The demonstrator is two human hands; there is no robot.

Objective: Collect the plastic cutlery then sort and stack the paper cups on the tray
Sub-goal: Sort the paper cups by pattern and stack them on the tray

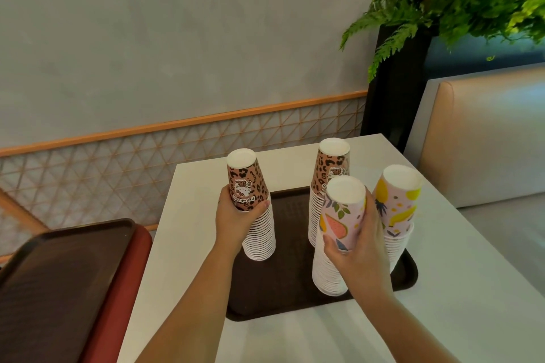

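Several upside-down stacks of paper cups stand on a dark brown tray (283,289) on the white table. My left hand (236,218) grips the leopard-print stack (246,183) at the tray's left. A second leopard-print stack (330,168) stands at the back. My right hand (359,250) wraps around the front fruit-print stack (339,215). Another fruit-print stack (398,200) stands just right of it, behind my fingers. No plastic cutlery is visible.
The white table (457,289) carries the tray. At the left, another dark brown tray (59,274) lies on top of a red one (118,289). A beige bench seat (486,132) and a black planter (395,91) with ferns stand at the right.
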